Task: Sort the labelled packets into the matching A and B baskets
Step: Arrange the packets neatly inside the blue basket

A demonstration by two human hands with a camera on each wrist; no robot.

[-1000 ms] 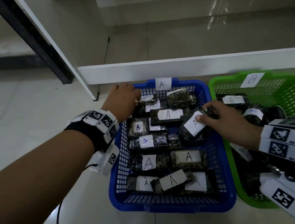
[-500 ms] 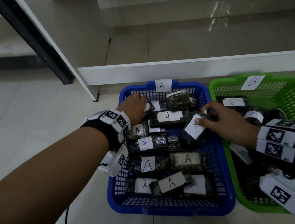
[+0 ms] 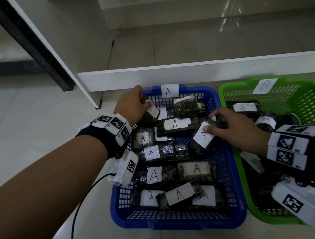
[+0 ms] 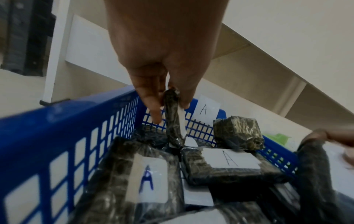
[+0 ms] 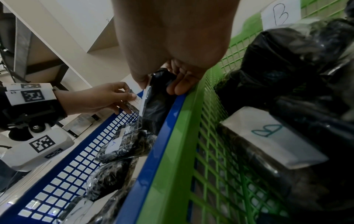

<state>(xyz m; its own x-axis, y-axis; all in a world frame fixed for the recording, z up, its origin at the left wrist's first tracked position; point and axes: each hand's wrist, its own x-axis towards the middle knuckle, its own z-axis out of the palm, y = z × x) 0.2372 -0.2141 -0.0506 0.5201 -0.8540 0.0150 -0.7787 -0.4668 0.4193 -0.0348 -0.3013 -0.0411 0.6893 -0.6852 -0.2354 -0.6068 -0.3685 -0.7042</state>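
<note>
The blue basket (image 3: 176, 222) tagged A holds several dark packets with white A labels. Beside it on the right, the green basket (image 3: 232, 150) tagged B holds packets labelled B. My left hand (image 3: 133, 106) is at the blue basket's far left corner and pinches a thin dark packet (image 4: 172, 115) that hangs on edge between thumb and fingers. My right hand (image 3: 234, 128) reaches across the shared rim and grips a dark packet with an A label (image 3: 202, 137), tilted against the blue basket's right wall (image 5: 159, 136).
Both baskets stand on a pale tiled floor in front of a low white shelf unit (image 3: 186, 70). A dark metal leg (image 3: 32, 49) slants at the upper left. A black cable (image 3: 75, 217) hangs from my left wrist camera.
My left hand has closed on the thin packet at the far left corner and lifted it on edge. My right hand keeps hold of the A-labelled packet, hardly shifted.
</note>
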